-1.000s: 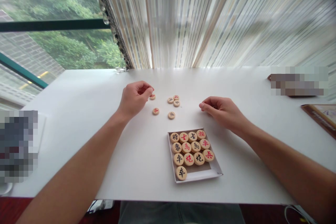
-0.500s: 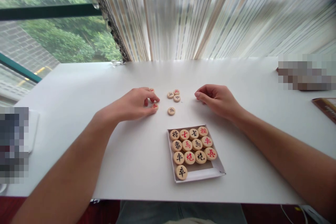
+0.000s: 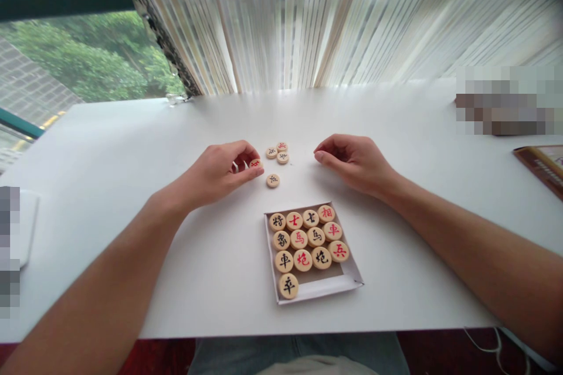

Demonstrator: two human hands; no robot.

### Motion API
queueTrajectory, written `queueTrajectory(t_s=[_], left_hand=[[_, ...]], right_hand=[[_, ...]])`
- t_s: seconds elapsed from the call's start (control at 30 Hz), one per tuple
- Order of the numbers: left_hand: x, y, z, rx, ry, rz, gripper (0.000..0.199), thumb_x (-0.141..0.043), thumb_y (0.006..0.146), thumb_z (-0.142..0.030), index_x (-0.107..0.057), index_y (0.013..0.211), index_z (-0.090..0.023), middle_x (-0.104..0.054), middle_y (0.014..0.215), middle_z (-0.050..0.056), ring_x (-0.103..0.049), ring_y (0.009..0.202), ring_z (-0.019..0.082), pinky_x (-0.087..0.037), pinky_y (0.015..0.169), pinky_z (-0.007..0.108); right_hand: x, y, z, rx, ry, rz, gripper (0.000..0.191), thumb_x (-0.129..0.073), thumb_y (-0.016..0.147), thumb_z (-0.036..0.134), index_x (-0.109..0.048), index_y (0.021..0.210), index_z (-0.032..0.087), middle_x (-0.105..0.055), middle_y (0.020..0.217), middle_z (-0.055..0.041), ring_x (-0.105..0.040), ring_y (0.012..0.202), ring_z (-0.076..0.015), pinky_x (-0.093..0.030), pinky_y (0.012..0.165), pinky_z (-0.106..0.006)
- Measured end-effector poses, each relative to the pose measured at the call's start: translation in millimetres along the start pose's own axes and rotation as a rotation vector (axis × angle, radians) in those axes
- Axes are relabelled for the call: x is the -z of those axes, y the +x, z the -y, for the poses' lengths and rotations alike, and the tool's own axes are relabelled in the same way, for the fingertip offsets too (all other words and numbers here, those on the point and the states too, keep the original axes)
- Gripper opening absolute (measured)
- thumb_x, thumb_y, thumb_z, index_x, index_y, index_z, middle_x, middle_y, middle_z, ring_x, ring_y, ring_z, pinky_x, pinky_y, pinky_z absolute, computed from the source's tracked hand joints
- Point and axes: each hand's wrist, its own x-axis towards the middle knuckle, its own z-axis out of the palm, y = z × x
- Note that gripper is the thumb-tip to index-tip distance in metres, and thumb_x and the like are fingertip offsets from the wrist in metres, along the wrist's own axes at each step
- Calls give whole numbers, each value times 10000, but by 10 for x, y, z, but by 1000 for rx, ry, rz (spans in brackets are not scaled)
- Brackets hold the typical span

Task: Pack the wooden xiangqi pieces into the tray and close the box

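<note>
My left hand [image 3: 226, 170] grips a round wooden xiangqi piece [image 3: 255, 164] with a red character between its thumb and fingers. Its curled fingers hide whatever may lie behind them. Just right of it, three loose pieces [image 3: 282, 157], two black-marked and one red, lie in a touching cluster. A black-marked piece [image 3: 273, 180] lies apart, nearer to me. My right hand [image 3: 354, 161] rests on the table with fingers curled in and thumb near the index finger; no piece shows in it. Below sits a shallow white box [image 3: 319, 290] with pieces in three full rows and one black-marked piece [image 3: 288, 286] at front left.
The white table [image 3: 197, 281] runs back to a striped curtain [image 3: 281, 23] and a window at the left. Blurred-out objects stand at the far right and left edges. A brown printed item [image 3: 543, 167] lies at the right. A white cable hangs below the front edge.
My left hand has closed on a red piece that lay under its thumb and lifted it slightly. The view has shifted a little; my right hand and the box stay put.
</note>
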Motion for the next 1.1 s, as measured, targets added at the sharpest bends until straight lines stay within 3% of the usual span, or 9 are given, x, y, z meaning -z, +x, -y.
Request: queueTrajectory(t_s=[0.23,0.47,0.67,0.9,1.1], left_hand=[[-257,-97,-387,-66,-389,-229,290,-863,852,-439,-744,949,-193,-758,844,43,-690,696,149,-592,668,271],[-467,-231,-606,-236,-346,-353,254,-932,810,-321,-756,902,-162,-757,733,16,-652,598,109,-574,596,233],[-472,-248,-621,-341,-301,-396,245,-952,802,-295,-761,892,-172,-789,754,10,-691,600,106,-578,574,213],[-491,-257,-638,-370,-362,-387,245,-973,769,-263,-785,897,-173,-798,763,15,-687,604,103,-583,585,208],[-484,-222,-696,-102,-840,-195,320,-1012,697,-227,-811,925,-129,-813,798,47,-749,682,125,-638,648,182]], right_hand=[[-37,-110,270,39,68,-40,265,-699,944,408,-767,861,166,-729,745,-35,-545,639,-144,-414,594,-290],[-115,-321,596,192,164,142,300,-650,1010,369,-754,809,172,-733,730,-16,-606,663,-128,-441,618,-261],[-92,-365,702,166,256,220,296,-591,1024,316,-712,793,176,-684,706,5,-585,654,-121,-437,613,-252],[-115,-384,733,136,302,233,321,-617,1029,316,-671,748,172,-608,640,28,-516,609,-100,-410,578,-231],[-110,-384,694,165,314,185,321,-665,1024,342,-674,753,169,-605,638,35,-510,599,-92,-403,571,-224]])
